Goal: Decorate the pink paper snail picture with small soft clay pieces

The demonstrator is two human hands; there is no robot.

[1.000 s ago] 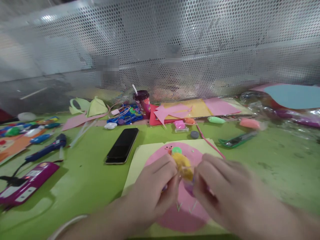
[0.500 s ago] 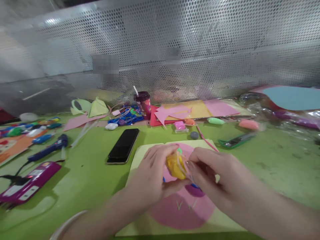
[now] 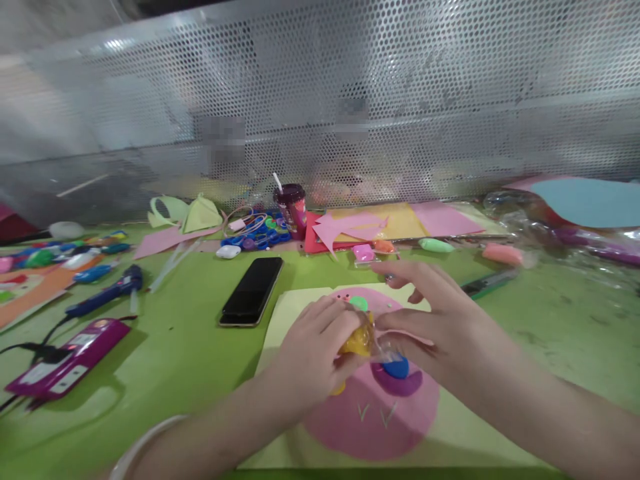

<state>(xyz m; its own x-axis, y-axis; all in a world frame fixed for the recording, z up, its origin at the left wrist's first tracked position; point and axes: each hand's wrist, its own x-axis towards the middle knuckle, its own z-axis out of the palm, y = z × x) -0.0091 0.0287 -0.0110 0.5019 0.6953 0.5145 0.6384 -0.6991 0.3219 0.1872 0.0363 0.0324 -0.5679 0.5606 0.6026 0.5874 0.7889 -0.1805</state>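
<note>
My left hand point(image 3: 315, 347) is closed around a lump of yellow modelling clay point(image 3: 359, 340) in a clear plastic wrapper point(image 3: 383, 348). At the wrapper's loose end, my right hand point(image 3: 430, 313) pinches the plastic between thumb and a finger, its upper fingers held out. Both hands hover over a pink paper circle point(image 3: 370, 430) on a pale yellow sheet point(image 3: 280, 320). On the circle lie a blue clay disc point(image 3: 397, 367) over a purple piece point(image 3: 400, 387), a green clay piece point(image 3: 359, 303) and thin V-shaped marks. A yellow piece beneath my left hand is mostly hidden.
A black phone point(image 3: 251, 291) lies left of the sheet. Farther left are a glue gun point(image 3: 105, 293) and a purple power strip point(image 3: 70, 360) with its cord. A cutter knife point(image 3: 487, 283), a lidded cup point(image 3: 291, 210), clay packets and paper scraps line the back, before a perforated metal panel point(image 3: 320, 87).
My right hand's upper fingers have lifted and spread, while thumb and finger stay at the wrapper. My left hand now covers more of the yellow clay. The view has shifted slightly.
</note>
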